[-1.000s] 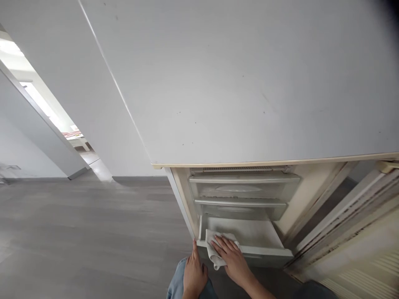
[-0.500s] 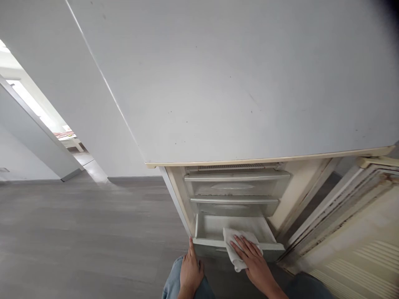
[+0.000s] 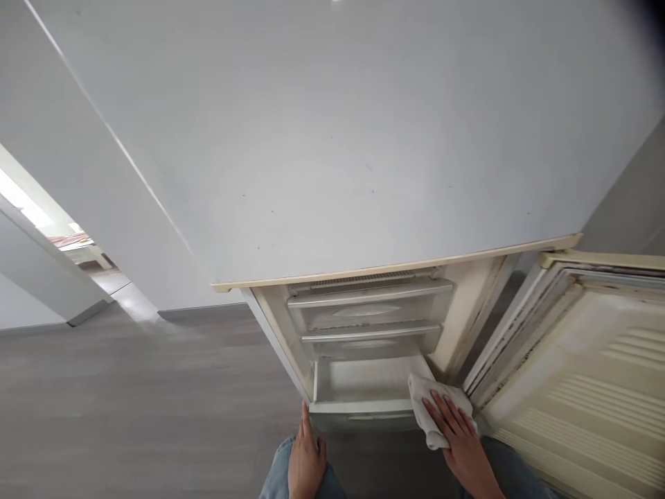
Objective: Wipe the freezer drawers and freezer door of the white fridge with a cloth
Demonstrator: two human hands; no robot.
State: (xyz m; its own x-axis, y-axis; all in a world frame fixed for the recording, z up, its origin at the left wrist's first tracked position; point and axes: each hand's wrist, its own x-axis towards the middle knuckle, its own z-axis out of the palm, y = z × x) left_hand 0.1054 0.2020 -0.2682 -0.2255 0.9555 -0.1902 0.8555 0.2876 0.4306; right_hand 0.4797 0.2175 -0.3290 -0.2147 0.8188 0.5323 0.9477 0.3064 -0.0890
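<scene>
A pale freezer drawer (image 3: 364, 407) is pulled out at the bottom of an open fridge compartment. My right hand (image 3: 456, 426) presses a folded white cloth (image 3: 433, 402) against the right end of the drawer's front edge, fingers spread over the cloth. At the opposite end, my left hand (image 3: 306, 454) touches the drawer's left front corner with its index finger stretched out. Its other fingers are partly hidden. The part of the drawer's inside that shows holds nothing.
Two closed drawers (image 3: 366, 312) sit above the pulled-out one. The open fridge door (image 3: 587, 367), with dark stains along its seal, stands close on the right. The fridge's broad grey side or top panel (image 3: 364, 138) fills the upper view. Grey floor (image 3: 156, 409) lies to the left.
My right hand has slid the cloth rightward along the drawer's front edge to its right end. My left hand stays at the left corner. The view has shifted somewhat to the right.
</scene>
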